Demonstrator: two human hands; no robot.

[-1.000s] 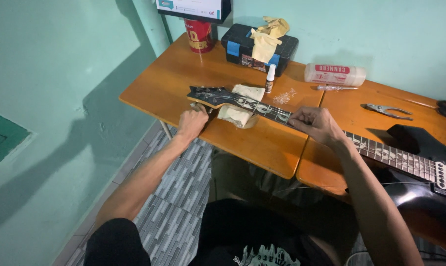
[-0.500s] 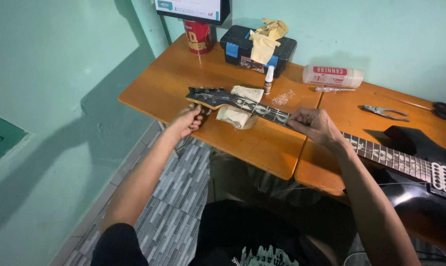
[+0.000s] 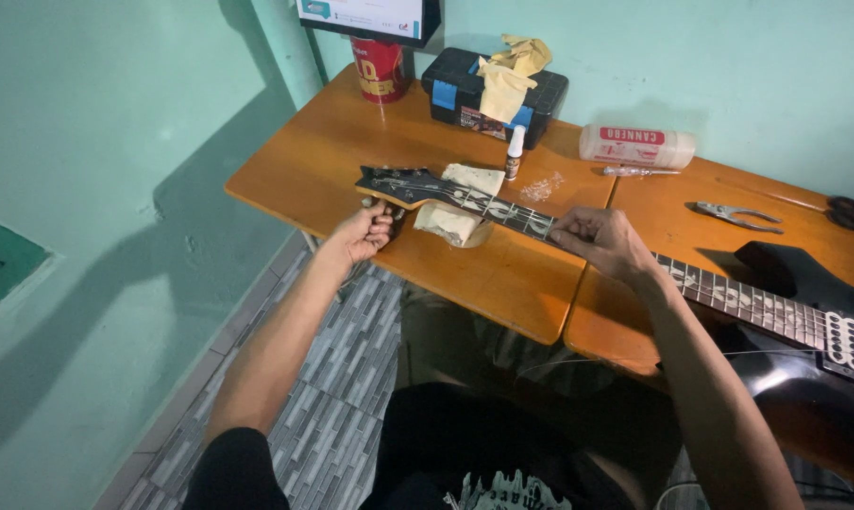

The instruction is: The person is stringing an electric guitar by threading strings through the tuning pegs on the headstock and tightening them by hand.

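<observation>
The guitar (image 3: pixel 729 293) lies across the orange table (image 3: pixel 313 170), its long axis running from the headstock (image 3: pixel 398 184) at centre-left of the frame down to the dark body at the right edge. The left hand (image 3: pixel 363 234) sits just below the headstock, fingers curled around a tuner on its near edge. The right hand (image 3: pixel 601 241), at centre frame, presses fingertips onto the neck, further toward the body. The left is nearer the headstock. The neck is dark with pale inlays and rests on a folded cloth (image 3: pixel 455 222).
</observation>
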